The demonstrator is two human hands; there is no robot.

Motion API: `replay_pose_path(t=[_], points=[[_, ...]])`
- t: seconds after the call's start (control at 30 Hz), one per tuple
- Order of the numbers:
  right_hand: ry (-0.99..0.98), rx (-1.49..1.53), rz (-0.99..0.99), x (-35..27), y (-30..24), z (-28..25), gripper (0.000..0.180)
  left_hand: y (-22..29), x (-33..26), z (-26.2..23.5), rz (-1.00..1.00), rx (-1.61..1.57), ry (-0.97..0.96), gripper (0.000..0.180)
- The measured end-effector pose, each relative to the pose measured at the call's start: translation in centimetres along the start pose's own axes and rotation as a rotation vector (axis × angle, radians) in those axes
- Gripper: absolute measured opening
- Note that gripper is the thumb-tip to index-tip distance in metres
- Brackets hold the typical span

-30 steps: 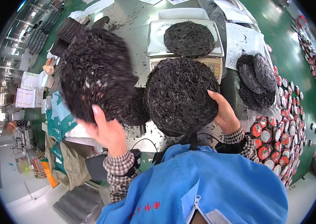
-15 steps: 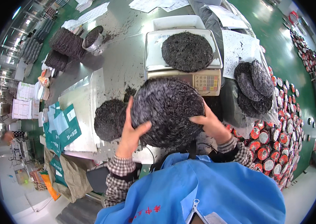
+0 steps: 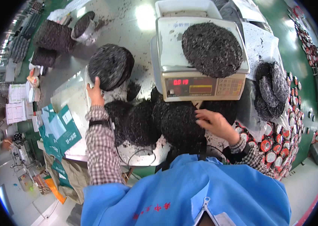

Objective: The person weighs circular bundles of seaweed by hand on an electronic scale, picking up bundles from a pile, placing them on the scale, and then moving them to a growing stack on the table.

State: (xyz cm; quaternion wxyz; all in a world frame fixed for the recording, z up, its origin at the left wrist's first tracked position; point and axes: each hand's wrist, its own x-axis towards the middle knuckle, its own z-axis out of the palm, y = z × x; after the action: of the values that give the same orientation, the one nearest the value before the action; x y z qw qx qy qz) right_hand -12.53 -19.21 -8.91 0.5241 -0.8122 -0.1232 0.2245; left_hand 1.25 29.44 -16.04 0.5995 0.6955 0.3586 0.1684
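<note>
black discs (image 3: 110, 67) left of the scale (image 3: 203, 90) seem mid-placement, left hand (image 3: 96, 95) splayed against them, right hand (image 3: 217, 123) half-curled in front (holds uncertain); release wants steadiness.

Black disc stack (image 3: 110, 66) now farther left

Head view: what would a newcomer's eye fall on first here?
Probably the dark, rough disc on the scale, right of centre near the top. Left of the scale, the left hand is at the edge of a thick round piece; the right hand is beside more discs below the scale. Red-and-white packages crowd the right side.
</note>
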Motion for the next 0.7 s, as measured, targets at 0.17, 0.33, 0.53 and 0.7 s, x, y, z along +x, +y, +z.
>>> replay_pose_path(t=[0.17, 0.33, 0.53, 0.7], points=[[0.036, 0.131, 0.415, -4.7, 11.0, 0.6, 0.048, 0.2, -13.1, 4.9, 0.219, 0.142, -0.44, 0.019], [0.048, 0.48, 0.587, -4.8, 9.7, 3.7, 0.065, -7.9, -28.3, 1.5, 0.474, 0.76, -0.73, 0.064], [-0.075, 0.775, 0.372, -6.8, 5.0, -0.6, 0.036, 1.1, -32.4, -1.2, -0.296, -0.101, -0.651, 0.034], [-0.058, 1.384, 0.291, -8.5, -0.8, -0.9, 0.035, 9.0, -39.0, 0.7, -0.009, -0.286, -0.491, 0.043]])
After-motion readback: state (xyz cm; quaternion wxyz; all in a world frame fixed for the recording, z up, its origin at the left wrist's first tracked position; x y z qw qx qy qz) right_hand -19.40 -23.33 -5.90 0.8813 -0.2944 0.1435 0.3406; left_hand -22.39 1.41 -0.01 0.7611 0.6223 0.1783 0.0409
